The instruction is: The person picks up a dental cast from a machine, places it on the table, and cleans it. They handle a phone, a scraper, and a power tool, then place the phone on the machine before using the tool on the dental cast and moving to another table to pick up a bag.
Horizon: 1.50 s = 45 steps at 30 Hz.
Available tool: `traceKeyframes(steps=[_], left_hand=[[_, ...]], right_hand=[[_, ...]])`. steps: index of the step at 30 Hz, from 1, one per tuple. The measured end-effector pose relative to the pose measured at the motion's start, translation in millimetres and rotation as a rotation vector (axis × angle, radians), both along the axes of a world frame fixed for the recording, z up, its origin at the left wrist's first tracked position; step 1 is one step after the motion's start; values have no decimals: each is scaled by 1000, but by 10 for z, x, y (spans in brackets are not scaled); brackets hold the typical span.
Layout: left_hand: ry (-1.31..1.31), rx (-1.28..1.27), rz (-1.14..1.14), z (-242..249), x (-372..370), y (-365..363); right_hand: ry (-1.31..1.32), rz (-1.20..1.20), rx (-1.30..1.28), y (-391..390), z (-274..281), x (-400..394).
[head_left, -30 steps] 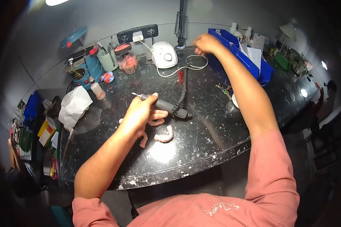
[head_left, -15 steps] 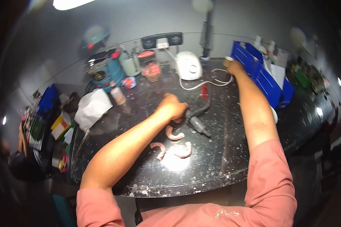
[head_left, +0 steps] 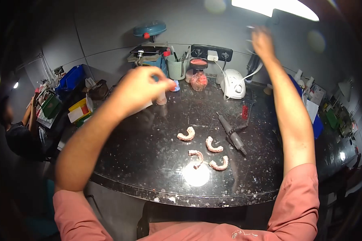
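My left hand (head_left: 147, 88) is raised over the left of the dark bench, thumb and fingers curled together in a pinch. Whether anything is between the fingertips I cannot make out. Up by the wall, my right hand (head_left: 263, 42) grips a white cord (head_left: 258, 69), slightly blurred. The cord hangs down toward a white control box (head_left: 235, 85). A grey rotary handpiece (head_left: 231, 134) with a coiled black cable lies mid-bench. Left of it several pink, horseshoe-shaped dental arches (head_left: 214, 145) rest on the bench top (head_left: 149, 160), apart from both hands.
Along the back stand a green cup of tools (head_left: 175, 68), a jar with pink contents (head_left: 199, 78) and a wall socket strip (head_left: 195, 51). A small red piece (head_left: 244, 112) lies near the handpiece. Blue bins (head_left: 317, 126) are at right. Another person (head_left: 22, 136) works far left.
My left hand has lifted from beside the handpiece up and to the left. My right hand has risen, lifting the white cord off the bench. Another arch now shows, and the view has shifted.
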State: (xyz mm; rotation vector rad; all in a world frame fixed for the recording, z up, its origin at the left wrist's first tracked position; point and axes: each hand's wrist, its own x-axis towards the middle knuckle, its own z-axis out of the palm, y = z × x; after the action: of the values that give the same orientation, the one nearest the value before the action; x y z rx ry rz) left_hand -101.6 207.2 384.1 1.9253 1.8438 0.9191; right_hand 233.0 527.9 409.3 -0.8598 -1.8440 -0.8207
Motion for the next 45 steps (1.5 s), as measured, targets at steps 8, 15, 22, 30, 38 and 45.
traceKeyframes(steps=[8,15,22,30,38,45], left_hand=[[481,489,130,-153,-1524,993],[302,407,132,-196,-1659,1781],[284,106,202,-289,-1838,2500],[193,-112,92,-263,-1837,2493],[184,-37,101,-240,-1794,2472],[197,-1,119,-268,-1838,2498]], right_hand=[[40,523,-823,-150,-283,-2237],[47,229,-956,-266,-350,-2691],[110,91,-1020,-234,-418,-2825],[143,-2,-1002,-262,-432,-2887],[223,-4,-1029,-275,-487,-2894],[337,202,-1292,112,-541,-2890]])
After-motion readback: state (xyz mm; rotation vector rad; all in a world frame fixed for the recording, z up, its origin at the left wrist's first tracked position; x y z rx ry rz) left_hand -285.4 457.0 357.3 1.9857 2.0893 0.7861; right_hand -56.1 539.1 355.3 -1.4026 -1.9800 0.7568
